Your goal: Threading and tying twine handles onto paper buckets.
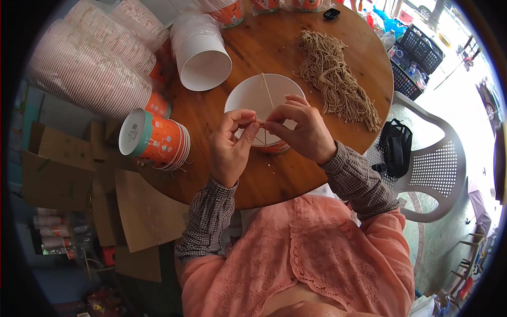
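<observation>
Your left hand (231,143) and right hand (300,128) meet at frame centre, fingertips pinched narrow on thin tan cord (266,91) stretched across white paper cup (248,98). Cord looks light, limp, frays easily: pinch near end. Cup looks light, crushable: steady by rim.

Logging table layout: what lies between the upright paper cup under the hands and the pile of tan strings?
Head view: only bare wooden table between the paper cup and the tan strings.
</observation>
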Demonstrator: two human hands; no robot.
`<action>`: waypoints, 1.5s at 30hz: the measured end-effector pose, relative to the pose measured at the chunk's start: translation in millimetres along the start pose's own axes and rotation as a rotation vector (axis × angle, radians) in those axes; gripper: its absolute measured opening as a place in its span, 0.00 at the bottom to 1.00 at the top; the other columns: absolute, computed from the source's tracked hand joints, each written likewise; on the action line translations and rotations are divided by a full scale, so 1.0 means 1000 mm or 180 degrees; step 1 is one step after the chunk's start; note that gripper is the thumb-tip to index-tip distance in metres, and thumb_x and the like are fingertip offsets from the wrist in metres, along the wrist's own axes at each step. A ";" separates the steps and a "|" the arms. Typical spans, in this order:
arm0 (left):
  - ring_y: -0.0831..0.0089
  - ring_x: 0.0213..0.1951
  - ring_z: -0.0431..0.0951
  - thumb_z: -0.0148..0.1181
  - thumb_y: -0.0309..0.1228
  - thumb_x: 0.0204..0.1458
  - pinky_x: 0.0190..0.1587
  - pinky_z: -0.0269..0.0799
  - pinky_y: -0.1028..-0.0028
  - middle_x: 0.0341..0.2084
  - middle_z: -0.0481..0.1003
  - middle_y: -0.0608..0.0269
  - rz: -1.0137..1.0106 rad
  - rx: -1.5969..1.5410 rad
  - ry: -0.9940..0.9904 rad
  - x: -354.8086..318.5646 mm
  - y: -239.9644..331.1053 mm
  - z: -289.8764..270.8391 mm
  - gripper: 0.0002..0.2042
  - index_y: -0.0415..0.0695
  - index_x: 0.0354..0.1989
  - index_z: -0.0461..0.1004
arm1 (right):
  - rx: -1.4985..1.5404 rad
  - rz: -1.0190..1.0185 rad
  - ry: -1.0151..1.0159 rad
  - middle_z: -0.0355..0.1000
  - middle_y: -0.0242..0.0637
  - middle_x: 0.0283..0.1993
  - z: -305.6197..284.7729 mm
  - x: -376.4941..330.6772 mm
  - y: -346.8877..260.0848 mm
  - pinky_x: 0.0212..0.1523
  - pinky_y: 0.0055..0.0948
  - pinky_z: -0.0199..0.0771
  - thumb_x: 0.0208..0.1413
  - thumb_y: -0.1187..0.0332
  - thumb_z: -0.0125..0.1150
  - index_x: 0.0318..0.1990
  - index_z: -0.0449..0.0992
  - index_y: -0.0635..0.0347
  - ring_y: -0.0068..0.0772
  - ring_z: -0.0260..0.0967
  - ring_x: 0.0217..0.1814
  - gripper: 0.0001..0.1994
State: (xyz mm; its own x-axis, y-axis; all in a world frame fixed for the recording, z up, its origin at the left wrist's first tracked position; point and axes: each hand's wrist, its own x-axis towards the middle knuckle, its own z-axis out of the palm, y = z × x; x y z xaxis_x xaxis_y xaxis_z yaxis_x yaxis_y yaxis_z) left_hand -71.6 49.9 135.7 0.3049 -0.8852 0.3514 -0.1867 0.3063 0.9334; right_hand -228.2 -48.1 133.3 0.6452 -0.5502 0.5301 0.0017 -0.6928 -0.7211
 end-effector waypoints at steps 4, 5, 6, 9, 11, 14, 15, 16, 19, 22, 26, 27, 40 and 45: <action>0.79 0.39 0.75 0.59 0.20 0.54 0.42 0.71 0.81 0.36 0.74 0.63 0.0078 0.0000 0.0020 0.000 -0.005 0.000 0.11 0.36 0.44 0.69 | -0.0137 -0.0212 0.0226 0.73 0.31 0.26 0.005 -0.003 -0.007 0.61 0.42 0.58 0.50 0.69 0.63 0.31 0.74 0.57 0.32 0.71 0.31 0.04; 0.79 0.39 0.75 0.59 0.20 0.54 0.42 0.71 0.81 0.36 0.74 0.63 0.0077 0.0001 0.0025 0.000 -0.009 -0.001 0.11 0.36 0.44 0.69 | -0.0105 -0.0184 0.0226 0.73 0.31 0.25 0.005 -0.003 -0.010 0.62 0.41 0.58 0.49 0.71 0.63 0.30 0.75 0.58 0.32 0.72 0.31 0.04; 0.78 0.39 0.75 0.60 0.20 0.53 0.40 0.71 0.81 0.36 0.73 0.63 0.0379 0.0142 0.0073 0.000 -0.014 -0.003 0.10 0.36 0.43 0.70 | -0.0071 -0.0156 0.0225 0.73 0.31 0.25 0.005 -0.003 -0.011 0.63 0.40 0.58 0.48 0.72 0.64 0.30 0.75 0.58 0.31 0.73 0.31 0.03; 0.77 0.38 0.74 0.62 0.20 0.51 0.36 0.72 0.80 0.38 0.72 0.62 0.0777 0.0717 0.0134 0.000 -0.008 -0.001 0.08 0.37 0.39 0.73 | -0.0039 -0.0185 0.0270 0.72 0.31 0.25 0.005 -0.003 -0.010 0.62 0.40 0.58 0.48 0.73 0.63 0.30 0.75 0.59 0.31 0.72 0.31 0.03; 0.76 0.38 0.75 0.62 0.21 0.50 0.34 0.72 0.79 0.39 0.71 0.62 0.0870 0.1154 0.0150 -0.001 0.002 0.003 0.07 0.38 0.37 0.74 | -0.0054 -0.0215 0.0263 0.72 0.31 0.25 0.004 -0.004 -0.007 0.61 0.41 0.58 0.48 0.72 0.63 0.31 0.74 0.58 0.31 0.72 0.31 0.04; 0.75 0.37 0.75 0.62 0.21 0.50 0.31 0.73 0.78 0.38 0.71 0.61 0.0742 0.1638 0.0181 -0.002 0.009 0.005 0.04 0.39 0.34 0.76 | -0.0082 -0.0251 0.0247 0.71 0.31 0.25 0.001 -0.003 -0.005 0.60 0.42 0.59 0.48 0.71 0.62 0.32 0.73 0.58 0.32 0.71 0.32 0.05; 0.75 0.38 0.75 0.61 0.21 0.50 0.30 0.73 0.78 0.39 0.71 0.61 0.0758 0.1655 0.0150 -0.002 0.009 0.005 0.04 0.39 0.34 0.76 | -0.0097 -0.0256 0.0240 0.71 0.31 0.26 0.001 -0.002 -0.005 0.60 0.42 0.59 0.48 0.71 0.62 0.32 0.73 0.58 0.33 0.71 0.32 0.05; 0.76 0.38 0.75 0.61 0.21 0.50 0.29 0.73 0.78 0.39 0.71 0.62 0.0774 0.1671 0.0117 -0.002 0.009 0.004 0.05 0.39 0.35 0.77 | -0.0091 -0.0255 0.0235 0.71 0.31 0.26 0.000 -0.001 -0.004 0.60 0.42 0.59 0.48 0.71 0.62 0.32 0.73 0.58 0.33 0.71 0.32 0.05; 0.77 0.40 0.74 0.59 0.20 0.52 0.34 0.74 0.80 0.41 0.70 0.63 0.0329 0.0931 -0.0092 0.000 0.007 0.000 0.05 0.36 0.37 0.76 | -0.0183 -0.0382 0.0222 0.71 0.31 0.26 -0.003 0.002 -0.002 0.60 0.42 0.59 0.48 0.71 0.62 0.32 0.73 0.57 0.34 0.71 0.32 0.05; 0.78 0.43 0.73 0.58 0.22 0.54 0.42 0.72 0.79 0.43 0.69 0.64 -0.0074 -0.0002 -0.0450 0.005 0.001 -0.009 0.06 0.34 0.38 0.75 | -0.0345 -0.0540 0.0162 0.71 0.31 0.27 -0.004 0.004 -0.001 0.60 0.43 0.59 0.49 0.70 0.62 0.32 0.74 0.56 0.34 0.71 0.34 0.04; 0.78 0.44 0.72 0.56 0.24 0.57 0.50 0.69 0.78 0.45 0.68 0.63 -0.0883 -0.0734 -0.0778 0.011 -0.001 -0.018 0.07 0.32 0.39 0.74 | -0.0621 -0.0830 0.0145 0.72 0.30 0.29 -0.002 0.003 -0.002 0.60 0.43 0.60 0.50 0.69 0.62 0.33 0.74 0.55 0.33 0.70 0.37 0.04; 0.78 0.44 0.73 0.55 0.25 0.57 0.50 0.68 0.78 0.44 0.69 0.63 -0.0998 -0.1131 -0.0882 0.011 0.000 -0.019 0.08 0.32 0.40 0.74 | -0.0671 -0.0858 0.0146 0.72 0.30 0.30 -0.002 0.002 -0.002 0.60 0.44 0.60 0.50 0.69 0.62 0.33 0.74 0.54 0.33 0.70 0.38 0.04; 0.79 0.40 0.75 0.55 0.29 0.58 0.48 0.69 0.80 0.36 0.77 0.62 -0.1778 -0.1892 -0.0841 0.015 -0.004 -0.018 0.10 0.34 0.42 0.74 | -0.0634 -0.1040 0.0243 0.73 0.26 0.28 0.001 -0.001 0.000 0.60 0.46 0.60 0.49 0.70 0.64 0.42 0.77 0.51 0.28 0.71 0.35 0.11; 0.79 0.41 0.75 0.56 0.26 0.57 0.50 0.69 0.79 0.37 0.76 0.63 -0.1659 -0.1799 -0.0806 0.014 -0.003 -0.015 0.09 0.34 0.43 0.74 | -0.0506 -0.0896 0.0411 0.74 0.25 0.28 -0.002 0.000 0.003 0.61 0.44 0.58 0.48 0.73 0.65 0.38 0.78 0.54 0.26 0.72 0.31 0.08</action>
State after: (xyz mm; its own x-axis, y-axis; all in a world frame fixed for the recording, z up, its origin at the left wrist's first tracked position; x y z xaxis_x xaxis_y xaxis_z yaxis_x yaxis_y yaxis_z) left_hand -52.8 41.9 139.1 -0.0107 -0.9947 -0.1025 0.4420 -0.0967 0.8918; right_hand -229.5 -51.3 132.1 0.5344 -0.3745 0.7577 0.0403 -0.8842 -0.4654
